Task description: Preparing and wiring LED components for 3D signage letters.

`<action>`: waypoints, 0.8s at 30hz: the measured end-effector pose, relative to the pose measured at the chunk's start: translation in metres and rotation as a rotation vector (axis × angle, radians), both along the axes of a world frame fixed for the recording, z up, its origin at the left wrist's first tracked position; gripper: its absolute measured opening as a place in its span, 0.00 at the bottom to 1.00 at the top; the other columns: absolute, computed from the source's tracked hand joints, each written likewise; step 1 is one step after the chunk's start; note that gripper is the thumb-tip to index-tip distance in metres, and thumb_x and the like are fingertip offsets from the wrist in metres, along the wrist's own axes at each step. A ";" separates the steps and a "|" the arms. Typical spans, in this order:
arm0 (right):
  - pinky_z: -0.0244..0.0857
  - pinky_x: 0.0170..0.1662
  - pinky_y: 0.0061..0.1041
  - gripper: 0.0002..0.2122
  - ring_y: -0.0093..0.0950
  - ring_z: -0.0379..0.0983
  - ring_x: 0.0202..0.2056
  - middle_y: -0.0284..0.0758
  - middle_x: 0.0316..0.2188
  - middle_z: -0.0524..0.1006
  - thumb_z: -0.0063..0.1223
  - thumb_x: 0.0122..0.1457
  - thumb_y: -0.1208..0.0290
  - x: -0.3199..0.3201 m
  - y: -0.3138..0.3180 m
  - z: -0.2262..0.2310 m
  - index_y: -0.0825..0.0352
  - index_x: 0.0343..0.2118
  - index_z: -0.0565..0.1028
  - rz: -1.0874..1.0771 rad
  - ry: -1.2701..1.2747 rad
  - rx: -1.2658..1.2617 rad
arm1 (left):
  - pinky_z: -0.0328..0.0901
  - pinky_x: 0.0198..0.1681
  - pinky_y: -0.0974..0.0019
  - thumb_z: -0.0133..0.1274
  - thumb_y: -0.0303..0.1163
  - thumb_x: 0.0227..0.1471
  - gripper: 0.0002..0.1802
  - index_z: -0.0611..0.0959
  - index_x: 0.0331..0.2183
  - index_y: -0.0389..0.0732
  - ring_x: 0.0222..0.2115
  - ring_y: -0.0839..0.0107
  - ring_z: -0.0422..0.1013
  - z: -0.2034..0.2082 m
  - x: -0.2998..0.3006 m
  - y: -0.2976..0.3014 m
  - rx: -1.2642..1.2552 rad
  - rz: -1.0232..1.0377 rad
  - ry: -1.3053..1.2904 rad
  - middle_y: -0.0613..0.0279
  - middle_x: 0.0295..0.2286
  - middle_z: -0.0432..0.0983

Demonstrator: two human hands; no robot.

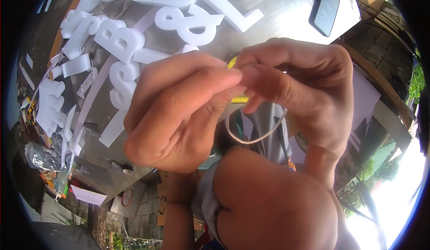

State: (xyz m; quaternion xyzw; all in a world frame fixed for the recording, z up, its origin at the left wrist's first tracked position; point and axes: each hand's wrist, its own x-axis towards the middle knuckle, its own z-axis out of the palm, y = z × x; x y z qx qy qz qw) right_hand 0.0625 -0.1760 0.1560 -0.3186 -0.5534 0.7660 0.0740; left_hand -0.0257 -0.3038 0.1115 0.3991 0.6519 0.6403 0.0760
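Observation:
Both of my hands are raised in the middle of the head view, their fingertips meeting in a close pinch. My left hand (pixel 172 111) is closed, thumb against the fingers. My right hand (pixel 309 84) is closed too, its thumb and index finger pressed against the left fingertips. A thin pale wire (pixel 251 141) hangs in a loop below, running from the pinched fingertips round to the right palm. The fingers hide its ends. Something yellow (pixel 239 100) shows in part behind the fingertips; its kind I cannot make out.
White block letters (pixel 118 39) and an ampersand (pixel 190 24) lie on the metal table (pixel 268 33). A dark phone (pixel 325 9) rests near its far right corner. Crumpled clear plastic (pixel 45 156) and assorted tools sit at the left. My bare knee (pixel 273 200) is below my hands.

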 end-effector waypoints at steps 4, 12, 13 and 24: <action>0.68 0.25 0.16 0.06 0.20 0.72 0.23 0.37 0.23 0.77 0.57 0.48 0.79 0.000 0.002 0.001 0.77 0.27 0.77 0.025 -0.098 0.125 | 0.63 0.31 0.76 0.54 0.14 0.42 0.08 0.78 0.30 0.30 0.29 0.73 0.69 -0.002 0.008 0.004 0.009 0.044 -0.112 0.54 0.31 0.72; 0.66 0.24 0.15 0.05 0.18 0.70 0.24 0.35 0.22 0.76 0.57 0.48 0.79 0.002 0.007 0.002 0.76 0.27 0.77 0.113 -0.069 0.279 | 0.62 0.32 0.75 0.54 0.15 0.43 0.07 0.76 0.30 0.29 0.30 0.72 0.67 -0.007 0.007 0.007 0.023 0.026 -0.071 0.55 0.30 0.71; 0.65 0.23 0.15 0.05 0.18 0.70 0.23 0.35 0.21 0.75 0.56 0.48 0.79 0.002 0.006 0.001 0.76 0.26 0.77 0.111 -0.044 0.306 | 0.62 0.32 0.75 0.54 0.15 0.43 0.07 0.76 0.30 0.29 0.29 0.72 0.66 -0.007 0.006 0.005 0.024 0.015 -0.073 0.55 0.30 0.70; 0.64 0.22 0.14 0.03 0.20 0.68 0.19 0.36 0.17 0.72 0.53 0.41 0.85 0.001 0.022 -0.012 0.78 0.22 0.74 0.230 0.307 0.814 | 0.61 0.34 0.75 0.52 0.16 0.45 0.05 0.74 0.30 0.29 0.28 0.74 0.66 0.000 0.012 0.015 0.040 -0.004 -0.152 0.54 0.29 0.71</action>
